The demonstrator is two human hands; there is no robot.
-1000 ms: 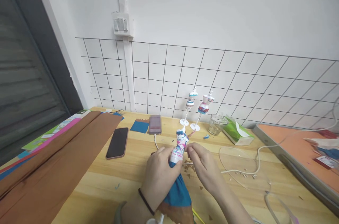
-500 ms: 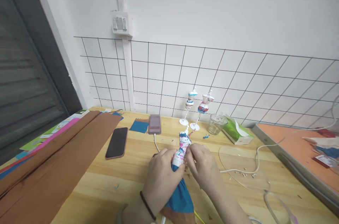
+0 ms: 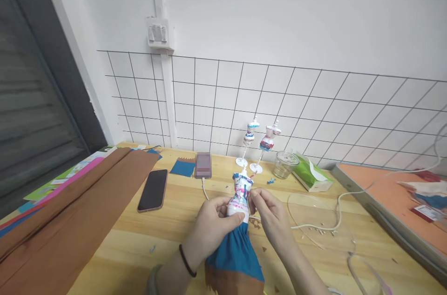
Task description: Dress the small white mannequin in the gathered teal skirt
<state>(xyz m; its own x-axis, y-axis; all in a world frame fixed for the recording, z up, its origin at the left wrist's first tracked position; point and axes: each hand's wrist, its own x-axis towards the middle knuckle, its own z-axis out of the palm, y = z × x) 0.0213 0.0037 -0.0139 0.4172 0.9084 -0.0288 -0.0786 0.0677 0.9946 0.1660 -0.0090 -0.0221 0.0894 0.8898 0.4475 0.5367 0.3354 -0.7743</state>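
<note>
In the middle foreground is a small dress form, white with pink and blue smears. A gathered blue skirt with a brown lower band hangs from its hips. My left hand is closed around the form's hip, its thumb across the front just above the skirt top. My right hand is beside the form's waist on the right, fingertips pinched together. Whatever is between those fingertips is too small or hidden to make out.
Behind stand two more small dress forms on white stands, with a glass jar and a green tissue pack. Left lie a phone, another device and brown fabric. An orange tray and white cable are right.
The dress form has turned and is more upright, so the skirt spreads wider below my left hand. My right hand has moved slightly right, still pinched.
</note>
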